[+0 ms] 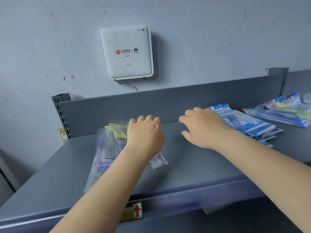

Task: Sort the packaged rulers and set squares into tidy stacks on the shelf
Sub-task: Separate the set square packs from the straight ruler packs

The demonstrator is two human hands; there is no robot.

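A grey metal shelf point(193, 167) ran across the view, with a low back panel point(168, 105) behind it and a slotted upright point(61, 115) at its left end. Three lots of packaged rulers and set squares lay on it. At the left sat the clear packs point(107, 145), long transparent sleeves with yellow labels at the far end; the left hand point(144, 133) was over them, knuckles up and fingers curled down, hiding the right part of the pile, and whether it gripped a pack or only rested there could not be told. Right of centre lay the blue packs point(249, 126), a fanned, untidy stack; the right hand point(202, 128) hung just left of them, fingers loosely bent and spread, nothing visibly in it (its wrist covered the stack's near-left edge). A bare strip of shelf lay between the two hands. Further right, well apart, was the far pile point(282, 111) of blue and yellow packs, cut off by the frame edge. On the wall above hung a white router point(126, 51). A sticker point(134, 211) with a red arrow sat on the shelf's front lip, and a socket point(62, 133) showed beside the upright.
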